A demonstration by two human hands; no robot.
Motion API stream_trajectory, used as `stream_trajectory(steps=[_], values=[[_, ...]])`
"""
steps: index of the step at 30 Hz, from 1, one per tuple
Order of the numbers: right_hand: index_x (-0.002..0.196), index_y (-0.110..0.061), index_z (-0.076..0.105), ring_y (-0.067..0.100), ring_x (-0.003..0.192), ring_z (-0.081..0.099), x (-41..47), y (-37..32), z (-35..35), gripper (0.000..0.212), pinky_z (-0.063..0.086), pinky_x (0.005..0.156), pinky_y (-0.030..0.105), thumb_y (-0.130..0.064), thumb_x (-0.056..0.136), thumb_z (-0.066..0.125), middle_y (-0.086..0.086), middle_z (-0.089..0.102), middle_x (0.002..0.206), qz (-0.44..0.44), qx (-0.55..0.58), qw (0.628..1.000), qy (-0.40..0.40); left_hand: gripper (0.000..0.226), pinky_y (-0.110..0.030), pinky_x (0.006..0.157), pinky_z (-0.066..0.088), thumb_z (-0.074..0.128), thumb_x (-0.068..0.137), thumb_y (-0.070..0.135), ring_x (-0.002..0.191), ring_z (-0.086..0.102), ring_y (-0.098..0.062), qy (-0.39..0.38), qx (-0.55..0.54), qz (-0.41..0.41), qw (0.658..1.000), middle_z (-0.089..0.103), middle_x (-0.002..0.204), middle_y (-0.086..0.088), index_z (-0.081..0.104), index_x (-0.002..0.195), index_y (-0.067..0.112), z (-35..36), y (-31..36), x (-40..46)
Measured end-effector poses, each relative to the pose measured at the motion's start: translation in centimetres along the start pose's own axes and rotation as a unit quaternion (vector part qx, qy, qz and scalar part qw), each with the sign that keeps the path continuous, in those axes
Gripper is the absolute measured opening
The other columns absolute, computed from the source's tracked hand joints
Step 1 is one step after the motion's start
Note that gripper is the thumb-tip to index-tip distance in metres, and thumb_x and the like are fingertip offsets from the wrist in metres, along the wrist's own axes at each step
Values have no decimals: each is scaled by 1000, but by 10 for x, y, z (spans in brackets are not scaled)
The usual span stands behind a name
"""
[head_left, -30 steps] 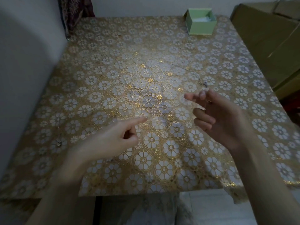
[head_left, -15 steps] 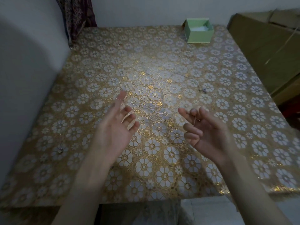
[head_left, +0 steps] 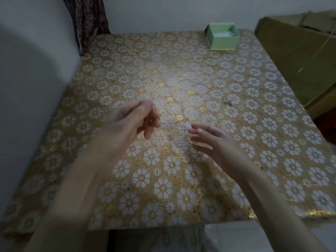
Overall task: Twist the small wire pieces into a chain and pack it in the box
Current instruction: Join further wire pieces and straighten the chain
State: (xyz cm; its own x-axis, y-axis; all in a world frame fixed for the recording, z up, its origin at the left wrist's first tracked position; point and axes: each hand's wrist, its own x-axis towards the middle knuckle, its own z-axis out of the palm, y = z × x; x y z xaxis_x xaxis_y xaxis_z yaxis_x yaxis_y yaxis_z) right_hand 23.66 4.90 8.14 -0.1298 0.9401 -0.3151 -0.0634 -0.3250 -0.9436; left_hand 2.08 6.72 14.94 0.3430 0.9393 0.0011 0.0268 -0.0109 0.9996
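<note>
Both my hands hover over the floral gold tablecloth (head_left: 163, 188), blurred by motion. My left hand (head_left: 134, 120) has its fingers curled inward and its thumb near the index fingertip. Blur hides whether a wire sits between them. To its right, a short gap away, my right hand (head_left: 214, 142) points its nearly straight fingers toward the left hand, with nothing visible in it. A small wire piece (head_left: 228, 102) lies on the cloth beyond the right hand. A thin strand of wire (head_left: 200, 84) lies farther back. The open green box (head_left: 222, 36) stands at the far right of the table.
A pale wall runs along the table's left side, with a dark patterned curtain (head_left: 91, 20) in the far corner. Cardboard boxes (head_left: 298, 60) stand against the table's right edge. The table's front edge is just below my forearms.
My left hand turned from palm-up with spread fingers to curled and moved right. My right hand straightened its fingers and came closer to the left. The wire seen in it before no longer shows.
</note>
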Motion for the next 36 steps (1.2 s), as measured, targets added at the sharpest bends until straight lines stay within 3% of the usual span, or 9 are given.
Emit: stream_trajectory(steps=[7, 10, 12, 18, 23, 27, 30, 33, 36], values=[[122, -16, 57, 16, 119, 56, 12, -46, 46, 32, 40, 106, 42, -19, 91, 50, 4, 62, 125, -109, -30, 980, -164, 28, -25, 41, 39, 42, 90, 29, 38, 46, -13, -91, 225, 40, 969, 62, 59, -4, 64, 93, 13, -4, 38, 17], [110, -11, 63, 20, 106, 62, 16, -50, 55, 25, 42, 104, 41, -18, 87, 56, 3, 68, 106, -112, -27, 974, -193, 28, -36, 45, 39, 44, 90, 30, 36, 44, -10, -101, 246, 39, 963, 57, 53, -3, 65, 97, 13, -14, 42, 18], [97, -10, 64, 15, 87, 64, 18, -50, 56, 12, 47, 97, 34, -14, 89, 57, -2, 67, 87, -116, -11, 973, -198, 28, -29, 45, 41, 46, 88, 31, 37, 43, -10, -106, 253, 38, 961, 53, 47, -1, 66, 93, 12, -23, 39, 16], [89, -8, 65, 15, 70, 60, 24, -52, 52, 24, 53, 74, 22, -18, 95, 45, 2, 62, 70, -121, -20, 978, -170, 26, -21, 62, 53, 53, 81, 26, 59, 57, -13, -47, 190, -29, 980, 60, 61, 3, 67, 84, 4, -58, 24, 4], [103, -8, 63, 12, 88, 60, 38, -32, 75, 30, 48, 68, 21, -24, 99, 39, 2, 67, 100, -68, -14, 977, -200, 19, -28, 75, 56, 56, 88, 19, 81, 66, -19, -37, 113, -2, 993, 69, 82, -5, 73, 81, 13, -64, 24, -11], [106, -22, 64, 5, 103, 60, 45, -6, 113, 42, 45, 80, 25, -37, 101, 25, -10, 67, 112, -87, -99, 968, -211, 20, -29, 79, 54, 53, 91, 20, 85, 65, -20, 22, 76, 29, 996, 68, 84, -4, 68, 83, 10, -69, 28, -13], [89, -18, 68, 10, 92, 65, 47, 3, 143, 52, 44, 91, 33, -38, 102, 22, -4, 72, 85, -86, -54, 970, -223, 20, -33, 86, 53, 56, 90, 23, 92, 65, -20, 116, 25, 27, 993, 68, 86, -3, 70, 78, 16, -88, 26, -11], [78, -10, 60, 11, 55, 53, 48, 9, 160, 43, 45, 68, 23, -32, 101, 31, -3, 53, 53, -59, 47, 973, -217, 18, -38, 91, 53, 51, 93, 17, 99, 67, -26, 205, -39, 3, 978, 65, 93, -12, 63, 84, 7, -109, 13, -7], [76, -12, 57, 9, 49, 40, 48, 17, 173, 34, 38, 55, 22, -25, 101, 37, -5, 42, 53, -30, 59, 975, -211, 18, -37, 87, 54, 52, 95, 18, 95, 69, -27, 234, -69, -33, 969, 70, 90, -9, 62, 89, 4, -133, -4, -3]])
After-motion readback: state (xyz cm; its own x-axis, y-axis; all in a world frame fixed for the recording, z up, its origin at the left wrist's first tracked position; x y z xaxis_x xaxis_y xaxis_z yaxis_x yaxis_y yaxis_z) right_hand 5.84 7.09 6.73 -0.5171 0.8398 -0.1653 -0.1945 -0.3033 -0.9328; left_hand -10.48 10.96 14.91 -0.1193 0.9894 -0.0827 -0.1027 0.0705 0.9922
